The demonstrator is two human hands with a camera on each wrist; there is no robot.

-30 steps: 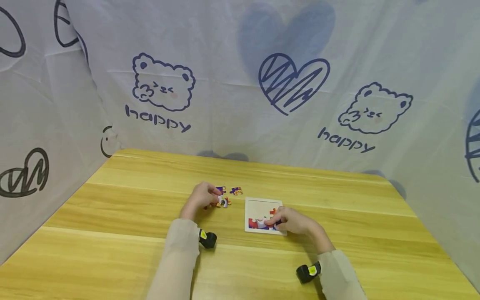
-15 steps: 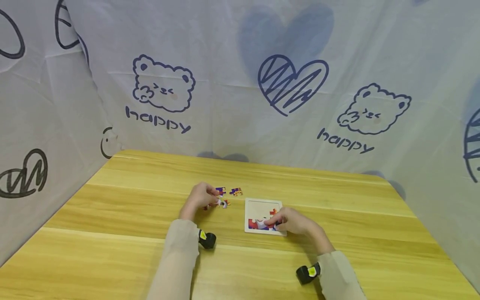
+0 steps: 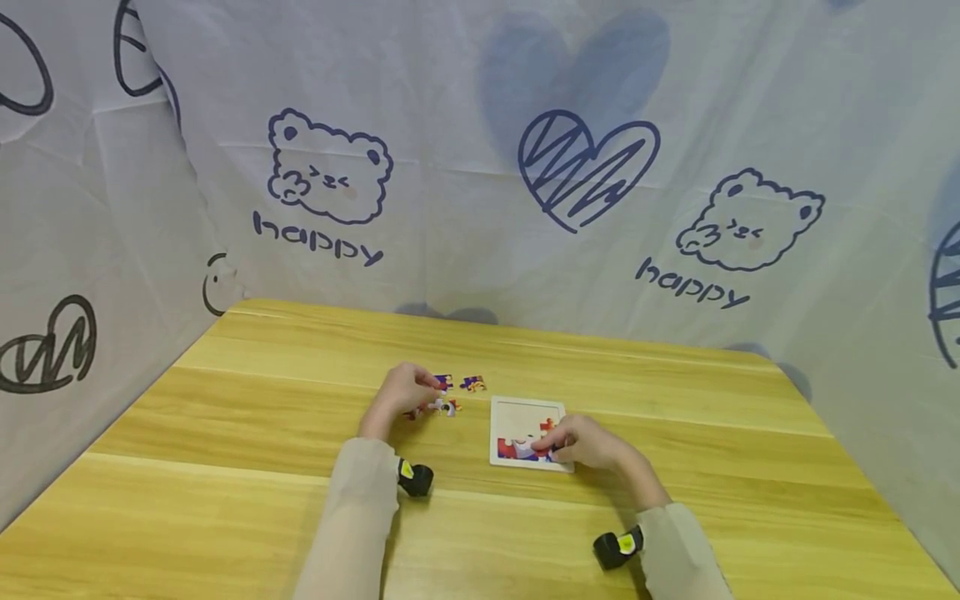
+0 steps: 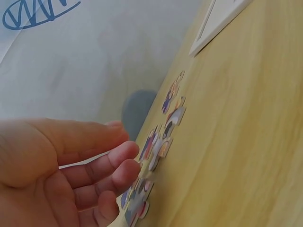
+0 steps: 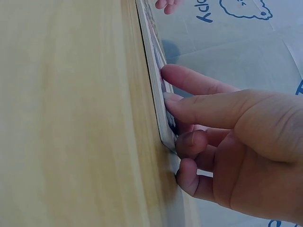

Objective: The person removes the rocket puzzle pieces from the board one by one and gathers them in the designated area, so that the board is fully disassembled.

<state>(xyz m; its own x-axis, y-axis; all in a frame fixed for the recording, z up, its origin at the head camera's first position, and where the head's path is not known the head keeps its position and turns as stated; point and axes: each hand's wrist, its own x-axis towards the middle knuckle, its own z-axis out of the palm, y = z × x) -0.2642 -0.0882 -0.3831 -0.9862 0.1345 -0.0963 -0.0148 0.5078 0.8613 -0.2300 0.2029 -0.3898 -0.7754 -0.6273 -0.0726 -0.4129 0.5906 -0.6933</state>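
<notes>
Over several loose jigsaw pieces (image 3: 447, 407) hovers my left hand (image 3: 402, 397), its fingers loosely bent. The left wrist view shows thumb and fingers of this hand (image 4: 75, 170) close together with nothing visible in their grasp; more pieces (image 4: 138, 204) lie just beyond the fingertips. To the right, a square white puzzle tray (image 3: 492, 425) is partly filled along its near and right sides. My right hand (image 3: 588, 442) rests at its near right corner, covering some pieces. In the right wrist view, thumb and index fingertips (image 5: 171, 71) touch the tray's picture surface.
A single puzzle piece (image 3: 473, 383) lies apart, behind the tray. Wood-grain table (image 3: 480, 533) spreads around both hands. A white printed cloth (image 3: 450, 208) hangs behind the table and along its sides. Each wrist carries a small black camera (image 3: 415, 479).
My left fingers have drawn back slightly from the loose pieces, and the pieces beneath have shifted a little. The right hand stays at the tray's corner.
</notes>
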